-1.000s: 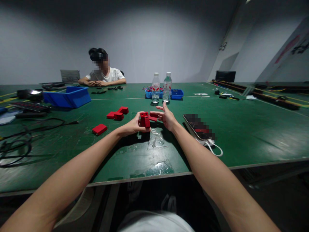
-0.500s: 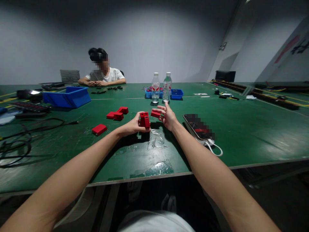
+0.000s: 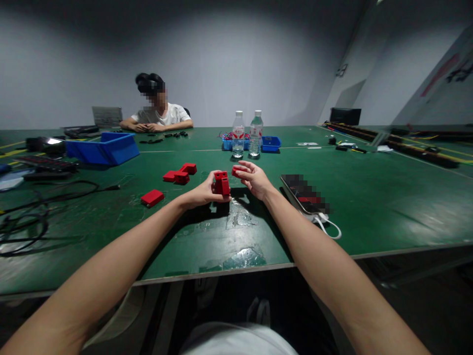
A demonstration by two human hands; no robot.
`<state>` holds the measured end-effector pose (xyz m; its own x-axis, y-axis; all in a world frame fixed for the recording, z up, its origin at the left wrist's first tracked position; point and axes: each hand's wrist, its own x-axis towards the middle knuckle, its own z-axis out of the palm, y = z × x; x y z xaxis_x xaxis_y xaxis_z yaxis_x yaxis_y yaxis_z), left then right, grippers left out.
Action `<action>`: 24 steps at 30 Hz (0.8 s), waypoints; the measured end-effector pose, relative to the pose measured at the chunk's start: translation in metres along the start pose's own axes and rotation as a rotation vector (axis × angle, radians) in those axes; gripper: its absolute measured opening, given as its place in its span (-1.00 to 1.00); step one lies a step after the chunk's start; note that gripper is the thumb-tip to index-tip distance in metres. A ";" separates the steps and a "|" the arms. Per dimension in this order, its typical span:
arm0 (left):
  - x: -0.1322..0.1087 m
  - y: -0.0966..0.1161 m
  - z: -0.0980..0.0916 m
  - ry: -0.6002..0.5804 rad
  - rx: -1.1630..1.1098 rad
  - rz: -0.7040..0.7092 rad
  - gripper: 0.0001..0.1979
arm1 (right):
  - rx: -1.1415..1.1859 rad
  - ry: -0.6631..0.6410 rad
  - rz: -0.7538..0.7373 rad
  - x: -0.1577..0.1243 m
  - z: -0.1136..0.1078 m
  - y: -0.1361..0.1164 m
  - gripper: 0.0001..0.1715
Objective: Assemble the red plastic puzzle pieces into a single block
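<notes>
My left hand [image 3: 205,191] is closed around small red blocks [image 3: 222,184] with holes and slots in their faces, held just above the green table. It looks like two pieces together, though the fingers cover part of them. Close by on the right, my right hand [image 3: 257,179] grips another small red block [image 3: 235,170] between thumb and fingers. The two hands are apart, and the held pieces do not touch. Left of my left hand lie a loose red block [image 3: 152,198] and a cluster of red blocks [image 3: 180,175].
A phone [image 3: 303,193] with a white cable [image 3: 334,230] lies right of my right hand. Ahead stand two water bottles [image 3: 238,135] by small blue trays [image 3: 271,144]. At left are a blue bin [image 3: 107,149] and black cables [image 3: 37,217]. Across the table sits a person [image 3: 162,116].
My right hand's fingers have closed further over its red block, and the block has turned so less of it shows. My left hand has barely moved.
</notes>
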<state>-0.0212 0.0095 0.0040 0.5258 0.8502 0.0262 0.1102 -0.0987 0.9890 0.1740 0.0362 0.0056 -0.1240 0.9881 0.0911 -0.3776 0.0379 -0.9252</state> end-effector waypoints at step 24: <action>0.001 -0.002 -0.001 -0.007 0.027 0.007 -0.10 | 0.135 0.008 0.007 0.002 0.003 0.000 -0.70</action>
<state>-0.0216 0.0116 0.0024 0.5324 0.8459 0.0323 0.1289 -0.1187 0.9845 0.1711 0.0374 0.0068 -0.1204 0.9894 0.0816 -0.4969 0.0111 -0.8678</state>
